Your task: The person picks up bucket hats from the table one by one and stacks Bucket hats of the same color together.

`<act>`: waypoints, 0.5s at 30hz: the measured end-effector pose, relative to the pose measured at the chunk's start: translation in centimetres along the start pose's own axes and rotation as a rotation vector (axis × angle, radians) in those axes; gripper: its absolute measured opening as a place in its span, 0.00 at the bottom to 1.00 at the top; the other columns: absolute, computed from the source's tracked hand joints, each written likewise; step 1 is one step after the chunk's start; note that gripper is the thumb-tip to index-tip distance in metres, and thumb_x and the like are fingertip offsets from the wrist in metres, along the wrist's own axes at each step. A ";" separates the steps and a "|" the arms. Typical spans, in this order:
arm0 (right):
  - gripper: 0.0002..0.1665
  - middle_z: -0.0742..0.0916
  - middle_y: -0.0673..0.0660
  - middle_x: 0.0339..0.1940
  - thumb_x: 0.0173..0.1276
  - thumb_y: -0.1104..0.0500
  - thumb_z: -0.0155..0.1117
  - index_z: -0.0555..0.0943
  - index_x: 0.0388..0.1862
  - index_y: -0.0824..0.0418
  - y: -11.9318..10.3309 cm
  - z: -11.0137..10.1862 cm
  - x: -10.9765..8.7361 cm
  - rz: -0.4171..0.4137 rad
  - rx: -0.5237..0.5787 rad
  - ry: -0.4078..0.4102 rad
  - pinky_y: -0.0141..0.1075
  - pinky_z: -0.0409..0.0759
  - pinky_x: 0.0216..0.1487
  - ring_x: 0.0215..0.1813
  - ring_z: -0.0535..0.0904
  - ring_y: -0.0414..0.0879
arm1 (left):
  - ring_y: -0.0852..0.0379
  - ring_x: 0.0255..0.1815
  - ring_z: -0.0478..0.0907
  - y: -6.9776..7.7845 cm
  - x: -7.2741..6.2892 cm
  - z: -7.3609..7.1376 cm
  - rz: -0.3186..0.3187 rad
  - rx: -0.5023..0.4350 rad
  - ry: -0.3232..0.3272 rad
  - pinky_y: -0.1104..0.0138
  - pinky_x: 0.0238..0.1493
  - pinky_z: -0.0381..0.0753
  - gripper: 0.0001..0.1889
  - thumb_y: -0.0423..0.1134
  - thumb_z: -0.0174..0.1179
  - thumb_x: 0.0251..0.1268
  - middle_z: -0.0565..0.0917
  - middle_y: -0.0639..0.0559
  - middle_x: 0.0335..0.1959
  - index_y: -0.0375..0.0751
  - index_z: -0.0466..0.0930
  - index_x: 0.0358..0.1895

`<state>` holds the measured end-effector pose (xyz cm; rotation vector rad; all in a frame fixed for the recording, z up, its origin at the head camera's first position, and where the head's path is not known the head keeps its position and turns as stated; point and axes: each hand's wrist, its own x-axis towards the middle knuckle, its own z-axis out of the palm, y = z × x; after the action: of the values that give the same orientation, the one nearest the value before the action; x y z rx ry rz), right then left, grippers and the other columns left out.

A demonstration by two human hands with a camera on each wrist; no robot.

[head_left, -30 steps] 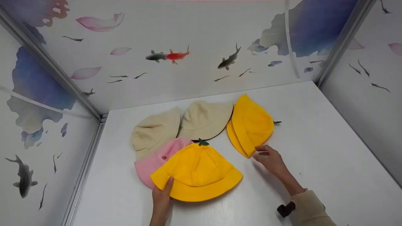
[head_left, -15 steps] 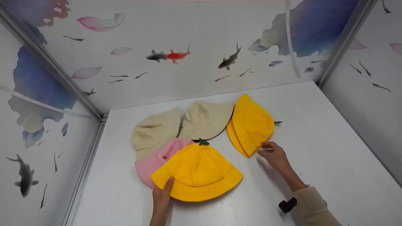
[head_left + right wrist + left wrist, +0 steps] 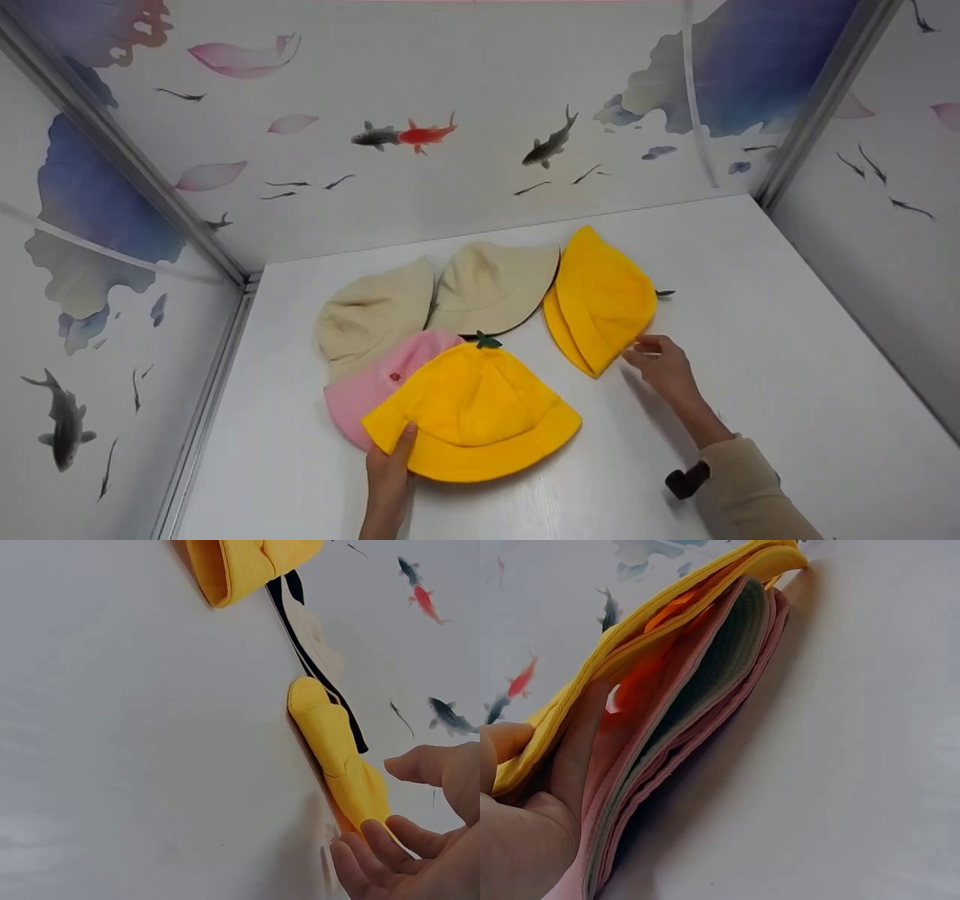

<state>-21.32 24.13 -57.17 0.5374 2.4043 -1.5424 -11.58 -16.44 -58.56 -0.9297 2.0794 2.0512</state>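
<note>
A yellow bucket hat (image 3: 480, 405) with a green leaf on top lies over part of a pink hat (image 3: 360, 390). My left hand (image 3: 390, 469) pinches its brim at the left corner, thumb above; in the left wrist view the fingers (image 3: 577, 742) reach between the yellow brim and the folded pink hat (image 3: 649, 757). Another yellow hat (image 3: 604, 292), folded on its side, lies to the right. Beside its lower right edge is my right hand (image 3: 664, 367), thumb and fingers apart and loosely bent in the right wrist view; whether the fingertips touch the hat I cannot tell.
Two beige hats lie behind, a left one (image 3: 375, 311) and a middle one (image 3: 491, 285) with a dark brim edge. All rest on a white table (image 3: 787, 360). Walls printed with fish enclose the left, back and right. A small black object (image 3: 686, 480) is at the right sleeve.
My right hand has slid right and slightly away along the folded yellow hat's edge, from its brim corner towards its crown. The left hand and the hats stay in place.
</note>
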 end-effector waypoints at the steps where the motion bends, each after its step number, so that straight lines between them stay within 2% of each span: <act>1: 0.38 0.73 0.65 0.70 0.74 0.47 0.61 0.62 0.74 0.63 -0.1 0.0 0.1 0.021 0.009 -0.002 0.45 0.79 0.66 0.67 0.74 0.56 | 0.48 0.63 0.74 0.0 0.0 0.0 -0.003 0.001 0.002 0.52 0.73 0.70 0.42 0.64 0.60 0.65 0.73 0.44 0.70 0.44 0.61 0.74; 7: 0.41 0.71 0.65 0.71 0.73 0.46 0.61 0.59 0.76 0.64 -0.4 -0.2 0.6 0.088 0.029 0.003 0.44 0.78 0.67 0.63 0.75 0.55 | 0.48 0.64 0.73 0.1 0.1 0.1 -0.013 0.003 0.003 0.51 0.74 0.69 0.41 0.63 0.60 0.66 0.72 0.43 0.71 0.44 0.60 0.75; 15: 0.46 0.70 0.67 0.73 0.74 0.45 0.60 0.54 0.78 0.67 -0.7 -0.5 1.6 0.116 0.072 -0.004 0.43 0.77 0.68 0.65 0.75 0.55 | 0.48 0.64 0.73 0.2 0.1 0.0 -0.009 -0.008 -0.008 0.51 0.74 0.69 0.41 0.62 0.60 0.67 0.72 0.43 0.71 0.43 0.60 0.75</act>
<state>-23.11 24.59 -56.99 0.6754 2.2784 -1.5831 -11.72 -16.43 -58.46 -0.9289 2.0609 2.0565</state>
